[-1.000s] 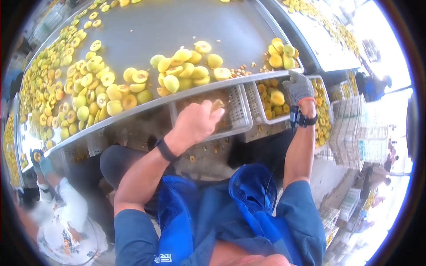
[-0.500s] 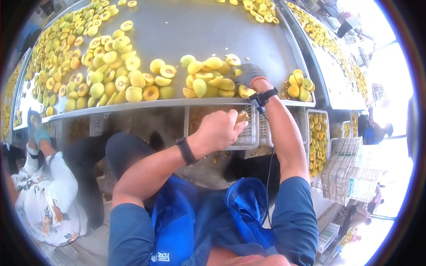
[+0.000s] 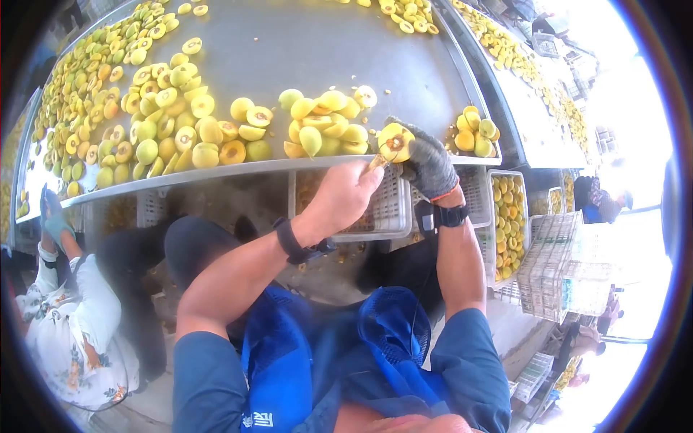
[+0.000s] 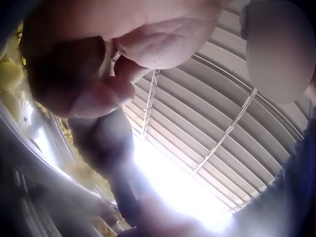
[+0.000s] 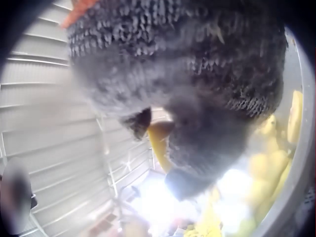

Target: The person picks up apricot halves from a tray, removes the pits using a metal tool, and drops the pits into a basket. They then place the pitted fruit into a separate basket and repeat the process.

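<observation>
My bare left hand [image 3: 338, 198] grips a small brown-handled pitting tool [image 3: 377, 162], its tip at the cut face of a yellow peach half [image 3: 395, 144]. The brown pit shows in the middle of that face. My right hand [image 3: 433, 167], in a grey knit glove, holds the peach half from behind at the table's front edge. In the right wrist view the glove [image 5: 177, 59] hides most of the fruit, leaving a yellow sliver [image 5: 158, 144]. The left wrist view shows curled fingers [image 4: 101, 98] in shadow; the tool is hidden there.
A metal table [image 3: 289, 43] with a raised rim carries a pile of peach halves [image 3: 325, 123] in front of me, a larger spread [image 3: 166, 108] leftward and a small group [image 3: 476, 133] rightward. Below the rim stand white crates [image 3: 393, 209]. Another person [image 3: 79, 317] works at my left.
My right hand went from the table's right end to the front pile, took a peach half and brought it back to the rim. The left hand's tool now meets the fruit.
</observation>
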Available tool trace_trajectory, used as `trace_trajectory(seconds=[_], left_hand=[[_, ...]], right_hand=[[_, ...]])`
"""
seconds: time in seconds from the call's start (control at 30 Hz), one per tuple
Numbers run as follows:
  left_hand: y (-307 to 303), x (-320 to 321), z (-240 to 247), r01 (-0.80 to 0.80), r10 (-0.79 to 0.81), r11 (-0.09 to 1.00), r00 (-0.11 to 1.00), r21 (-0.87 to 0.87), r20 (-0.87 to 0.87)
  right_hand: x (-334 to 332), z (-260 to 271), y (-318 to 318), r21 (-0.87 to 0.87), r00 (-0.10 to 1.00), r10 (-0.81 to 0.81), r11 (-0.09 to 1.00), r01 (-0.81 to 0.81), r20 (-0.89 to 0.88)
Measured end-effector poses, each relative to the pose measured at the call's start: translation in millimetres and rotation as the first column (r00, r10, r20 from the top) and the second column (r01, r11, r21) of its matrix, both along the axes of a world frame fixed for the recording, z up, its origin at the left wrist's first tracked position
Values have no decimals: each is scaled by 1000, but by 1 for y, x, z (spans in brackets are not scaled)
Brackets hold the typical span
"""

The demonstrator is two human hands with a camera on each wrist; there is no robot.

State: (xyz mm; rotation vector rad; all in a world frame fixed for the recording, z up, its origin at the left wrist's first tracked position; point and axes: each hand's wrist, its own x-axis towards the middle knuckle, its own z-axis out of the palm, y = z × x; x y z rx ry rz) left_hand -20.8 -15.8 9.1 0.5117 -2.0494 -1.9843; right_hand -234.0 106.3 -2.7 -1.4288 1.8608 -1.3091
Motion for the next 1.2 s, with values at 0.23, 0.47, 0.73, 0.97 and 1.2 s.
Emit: trace_trajectory(seconds=[0.23, 0.47, 0.73, 0.97, 1.2], left_hand=[[9, -4, -1, -23, 23, 1000, 1000, -3, -9], [12, -11, -12, -40, 38, 993, 999, -113, -13], [17, -14, -14, -10, 4, 979, 1000, -202, -29], [28, -12, -6, 69, -79, 990, 994, 127, 72], [31, -16, -9, 69, -94, 794, 995, 604, 11]], right_hand=[[34, 16, 9, 151, 910, -108, 987, 51, 401], [31, 6, 11, 103, 952, -127, 989, 102, 278], [31, 32, 14, 207, 993, -115, 973, 104, 38], [22, 28, 21, 186, 998, -10, 983, -1, 61], [28, 7, 15, 38, 922, -102, 991, 125, -373]])
